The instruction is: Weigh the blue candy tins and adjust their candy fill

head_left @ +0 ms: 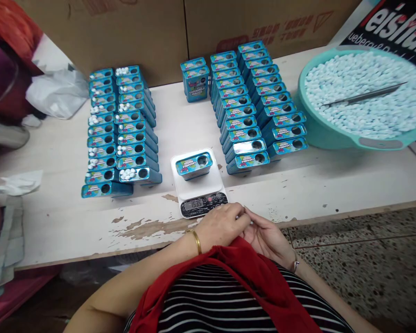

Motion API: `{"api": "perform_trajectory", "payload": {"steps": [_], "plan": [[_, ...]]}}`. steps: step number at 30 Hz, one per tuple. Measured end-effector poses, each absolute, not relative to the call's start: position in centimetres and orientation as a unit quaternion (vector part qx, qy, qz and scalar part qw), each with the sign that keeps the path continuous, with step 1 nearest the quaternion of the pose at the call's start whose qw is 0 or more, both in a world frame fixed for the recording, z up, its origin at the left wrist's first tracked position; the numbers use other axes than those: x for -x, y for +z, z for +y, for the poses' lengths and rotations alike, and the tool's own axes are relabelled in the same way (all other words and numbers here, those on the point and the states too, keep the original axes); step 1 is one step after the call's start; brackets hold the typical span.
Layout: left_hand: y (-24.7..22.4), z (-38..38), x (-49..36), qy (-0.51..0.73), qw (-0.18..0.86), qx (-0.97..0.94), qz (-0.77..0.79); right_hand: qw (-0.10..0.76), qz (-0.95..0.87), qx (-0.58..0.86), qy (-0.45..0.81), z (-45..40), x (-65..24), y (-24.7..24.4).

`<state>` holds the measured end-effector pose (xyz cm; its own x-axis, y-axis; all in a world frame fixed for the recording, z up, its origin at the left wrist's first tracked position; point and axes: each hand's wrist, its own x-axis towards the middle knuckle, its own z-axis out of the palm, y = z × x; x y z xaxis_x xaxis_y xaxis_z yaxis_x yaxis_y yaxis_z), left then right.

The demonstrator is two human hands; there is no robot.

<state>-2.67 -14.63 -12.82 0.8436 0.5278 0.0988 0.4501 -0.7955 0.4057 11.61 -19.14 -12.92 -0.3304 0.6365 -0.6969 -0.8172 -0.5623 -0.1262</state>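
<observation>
My left hand is at the table's front edge, its fingers pressed together at my right hand. The right hand is palm up with curled fingers, and small white candies show between the two hands. Just beyond them, a white kitchen scale bears one blue tin with a round opening, and its display reads about 1535. Rows of blue tins stand left and right of the scale; white candies lie on top of several left ones.
A turquoise basin full of pale candies, with a metal tool on top, stands at the right. Cardboard boxes line the back. At the left are a plastic bag, a metal cup and crumpled tissue.
</observation>
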Motion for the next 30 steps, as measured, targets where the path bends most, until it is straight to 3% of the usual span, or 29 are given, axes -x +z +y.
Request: {"api": "perform_trajectory", "payload": {"steps": [6,12,16,26,30], "plan": [[-12.4,-13.8,3.6,0.16,0.174,-0.935,0.265,0.442,0.152,0.329,0.821,-18.2,-11.1,-12.6],[-8.6,-10.6,5.7,0.284,0.249,-0.878,0.295,0.489,0.113,0.28,0.818,-15.3,-9.5,-11.2],[-6.2,-7.6,6.9,0.367,0.169,-0.844,0.353,0.497,0.07,0.273,0.821,-13.9,-9.5,-10.4],[-6.5,-4.8,8.4,0.271,0.13,-0.863,0.406,0.496,0.081,0.308,0.808,-14.5,-10.1,-11.7],[-5.4,-5.1,8.6,0.303,0.108,-0.855,0.408,0.489,0.054,0.346,0.799,-14.8,-10.3,-12.1]]}}
